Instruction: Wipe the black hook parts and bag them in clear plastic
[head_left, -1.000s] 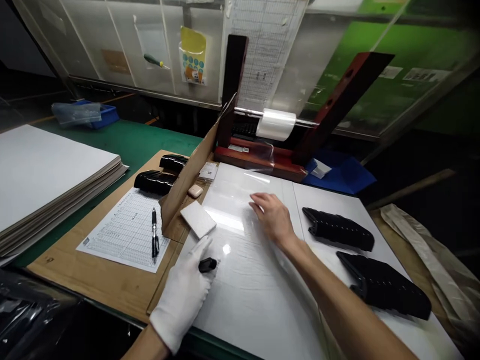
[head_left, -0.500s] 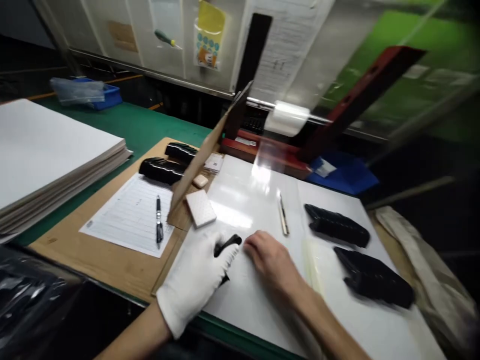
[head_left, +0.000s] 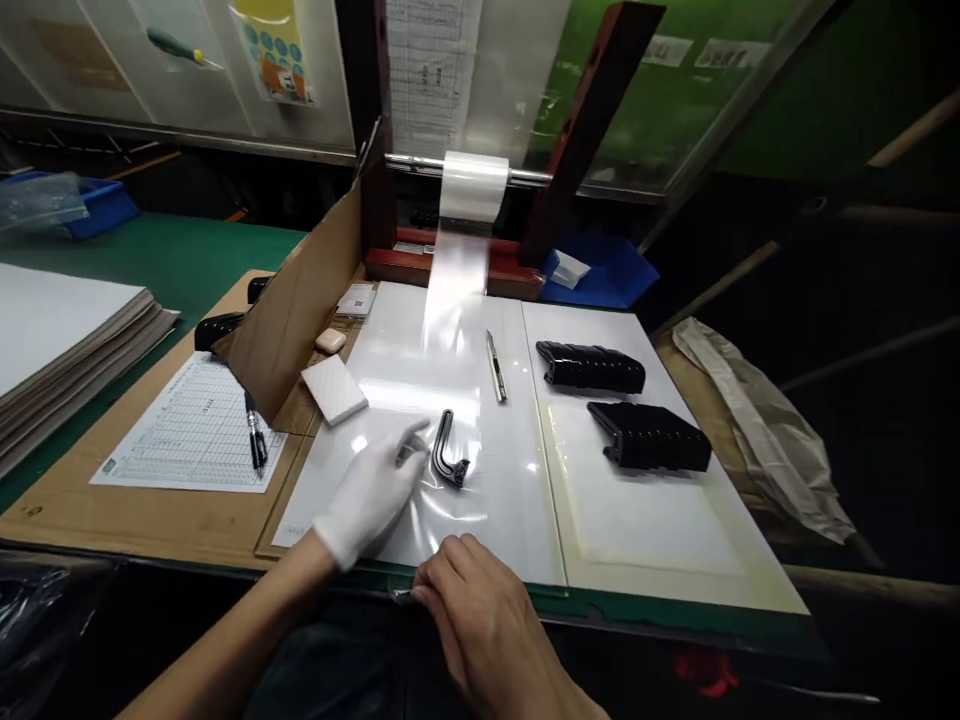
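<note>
My left hand (head_left: 367, 490), in a white glove, rests open on the clear plastic film (head_left: 450, 300) right beside a black hooked bar-shaped part (head_left: 448, 450), which lies on the film. The film runs down from a roll (head_left: 474, 187) over a white board (head_left: 600, 520). At the board's front edge, my right hand (head_left: 480, 620) pinches the film's edge. A utility knife (head_left: 495, 366) lies above the part, and a white foam block (head_left: 334, 389) lies to the left. Two black ribbed parts (head_left: 590, 367) (head_left: 649, 437) sit at the right.
A cardboard flap (head_left: 296, 305) stands left of the board. Behind it are black parts on a wooden board, with a printed form (head_left: 191, 430) and pens (head_left: 255, 432). A stack of white sheets (head_left: 60, 330) lies far left. Crumpled paper (head_left: 757, 430) lies right.
The black part has left my gloved hand and lies on the film. The film now extends over the board to its front edge, and my right hand has moved there. The view has shifted.
</note>
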